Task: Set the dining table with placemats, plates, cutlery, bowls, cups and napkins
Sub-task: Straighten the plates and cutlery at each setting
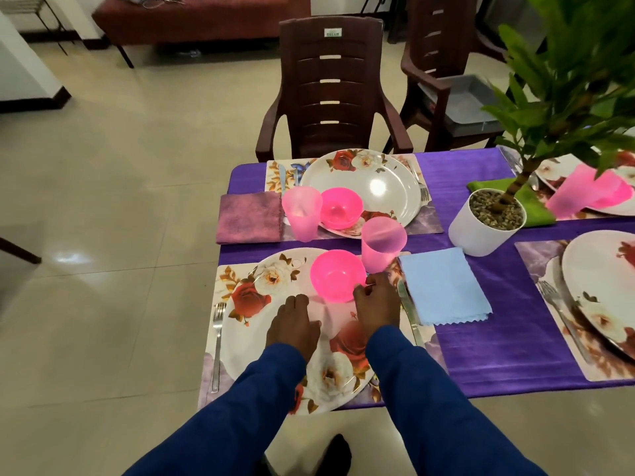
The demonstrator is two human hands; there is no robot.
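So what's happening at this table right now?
A person is setting a dining table. The right hand touches the rim of the pink bowl on the near plate; the left hand rests on that plate. A cup, fork and blue napkin are already placed.

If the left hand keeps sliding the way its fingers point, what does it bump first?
Probably the pink bowl: the left hand points up across the plate toward it, though depth is unclear.
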